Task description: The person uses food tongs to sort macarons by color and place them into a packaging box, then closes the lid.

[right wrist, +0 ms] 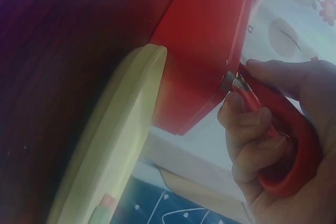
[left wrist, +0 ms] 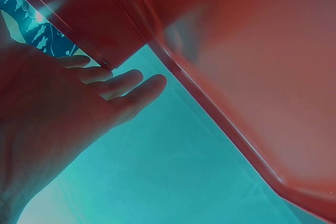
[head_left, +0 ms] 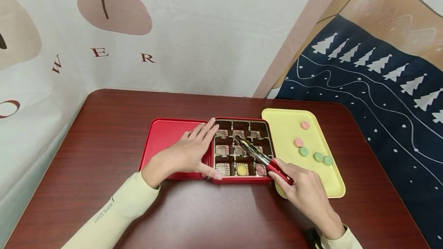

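Note:
My right hand grips red-handled metal tongs. Their tips sit over the middle compartment of a red box with a brown divided insert. In the right wrist view, my fingers curl round the looped red handle. My left hand lies at the box's left side, its fingers straight along the back left and the thumb stretched toward the front left corner. A yellow macaron sits in the front middle compartment and a pink macaron in the front right one, partly shaded.
Left of the box, partly under my left hand, lies a red lid. On the right, a yellow tray bears pink macarons and green macarons. All stand on a dark wooden table, with printed cloths hanging behind.

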A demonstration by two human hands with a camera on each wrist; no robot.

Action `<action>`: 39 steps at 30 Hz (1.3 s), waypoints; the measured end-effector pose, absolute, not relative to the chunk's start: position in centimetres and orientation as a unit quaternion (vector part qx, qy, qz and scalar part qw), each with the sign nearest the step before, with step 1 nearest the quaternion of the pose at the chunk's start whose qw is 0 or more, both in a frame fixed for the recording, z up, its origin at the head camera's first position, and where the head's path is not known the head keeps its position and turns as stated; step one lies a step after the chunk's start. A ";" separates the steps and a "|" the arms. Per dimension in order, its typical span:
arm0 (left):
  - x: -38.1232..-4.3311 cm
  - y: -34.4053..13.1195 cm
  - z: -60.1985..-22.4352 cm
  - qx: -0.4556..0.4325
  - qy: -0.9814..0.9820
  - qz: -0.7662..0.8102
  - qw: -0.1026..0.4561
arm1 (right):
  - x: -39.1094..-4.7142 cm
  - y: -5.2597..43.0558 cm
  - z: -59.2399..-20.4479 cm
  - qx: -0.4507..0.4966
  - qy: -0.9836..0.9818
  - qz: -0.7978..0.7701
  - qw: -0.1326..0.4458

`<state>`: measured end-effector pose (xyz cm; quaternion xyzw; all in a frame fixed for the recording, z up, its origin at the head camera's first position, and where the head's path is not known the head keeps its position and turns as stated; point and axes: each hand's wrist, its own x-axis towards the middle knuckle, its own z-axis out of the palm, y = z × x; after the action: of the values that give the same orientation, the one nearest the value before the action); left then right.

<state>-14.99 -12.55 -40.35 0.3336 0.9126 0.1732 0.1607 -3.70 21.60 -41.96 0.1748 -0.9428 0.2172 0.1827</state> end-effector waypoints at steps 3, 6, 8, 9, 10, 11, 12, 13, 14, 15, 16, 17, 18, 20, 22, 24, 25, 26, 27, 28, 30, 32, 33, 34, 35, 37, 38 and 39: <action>-15.0 -12.6 -40.3 0.333 0.913 0.174 0.161 | -3.7 21.5 -42.0 0.176 -0.944 0.213 0.181; -14.9 -12.6 -40.3 0.332 0.913 0.175 0.163 | -3.7 21.5 -41.9 0.172 -0.946 0.211 0.177; -14.9 -12.5 -40.3 0.332 0.912 0.174 0.164 | -3.6 21.5 -41.9 0.170 -0.947 0.209 0.175; -14.9 -12.5 -40.3 0.332 0.912 0.174 0.164 | -3.6 21.5 -41.9 0.171 -0.947 0.208 0.177; -14.9 -12.5 -40.3 0.332 0.912 0.173 0.165 | -3.6 21.6 -42.0 0.173 -0.946 0.207 0.178; -15.0 -12.5 -40.3 0.333 0.912 0.173 0.165 | -3.5 21.6 -42.0 0.174 -0.946 0.206 0.179; -15.0 -12.4 -40.3 0.333 0.912 0.172 0.165 | -3.5 21.6 -42.1 0.176 -0.946 0.206 0.181; -15.0 -12.4 -40.3 0.333 0.912 0.172 0.164 | -3.5 21.6 -42.1 0.178 -0.945 0.204 0.182; -15.0 -12.4 -40.3 0.333 0.912 0.173 0.164 | -3.4 21.6 -42.2 0.179 -0.945 0.204 0.183; -15.0 -12.4 -40.3 0.333 0.912 0.173 0.164 | -3.4 21.6 -42.2 0.180 -0.944 0.204 0.185; -15.0 -12.4 -40.3 0.333 0.912 0.173 0.164 | -3.4 21.6 -42.2 0.182 -0.944 0.204 0.186; -15.0 -12.4 -40.3 0.333 0.912 0.173 0.163 | -3.4 21.6 -42.2 0.182 -0.944 0.204 0.187; -14.9 -12.4 -40.3 0.333 0.912 0.174 0.163 | -3.4 21.6 -42.2 0.183 -0.944 0.203 0.188; -14.9 -12.5 -40.3 0.332 0.912 0.175 0.164 | -3.3 21.7 -42.2 0.183 -0.944 0.200 0.191; -14.9 -12.5 -40.3 0.332 0.912 0.176 0.165 | -3.2 21.8 -42.1 0.181 -0.943 0.198 0.195; -14.9 -12.5 -40.3 0.332 0.912 0.176 0.165 | -3.1 22.0 -42.1 0.174 -0.944 0.196 0.201; -14.9 -12.5 -40.3 0.332 0.912 0.176 0.164 | -3.0 22.1 -42.0 0.170 -0.944 0.196 0.203; -14.9 -12.5 -40.3 0.332 0.912 0.176 0.163 | -3.0 22.2 -42.0 0.165 -0.944 0.194 0.207; -14.9 -12.5 -40.3 0.332 0.912 0.176 0.163 | -2.9 22.3 -42.0 0.160 -0.945 0.194 0.209; -15.0 -12.5 -40.3 0.332 0.912 0.176 0.163 | -2.8 22.5 -41.9 0.154 -0.946 0.193 0.211; -15.0 -12.5 -40.3 0.331 0.913 0.175 0.163 | -2.7 22.7 -41.8 0.142 -0.948 0.193 0.212; -15.0 -12.5 -40.3 0.330 0.913 0.175 0.164 | -2.6 22.9 -41.7 0.131 -0.949 0.190 0.215; -15.0 -12.5 -40.3 0.330 0.913 0.174 0.165 | -2.5 23.1 -41.7 0.126 -0.949 0.189 0.217; -15.0 -12.5 -40.2 0.330 0.913 0.174 0.165 | -2.5 23.2 -41.6 0.121 -0.950 0.187 0.219; -14.9 -12.5 -40.2 0.330 0.912 0.176 0.166 | -2.4 23.4 -41.6 0.117 -0.950 0.185 0.222; -14.9 -12.5 -40.3 0.330 0.911 0.180 0.168 | -2.3 23.8 -41.5 0.108 -0.951 0.182 0.226; -14.9 -12.5 -40.3 0.329 0.911 0.179 0.170 | -2.2 24.1 -41.5 0.104 -0.951 0.181 0.228; -14.9 -12.6 -40.3 0.328 0.911 0.180 0.171 | -2.1 24.4 -41.5 0.100 -0.952 0.179 0.229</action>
<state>-14.91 -12.58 -40.32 0.3282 0.9115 0.1800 0.1706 -2.15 24.37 -41.55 0.0999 -0.9516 0.1794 0.2286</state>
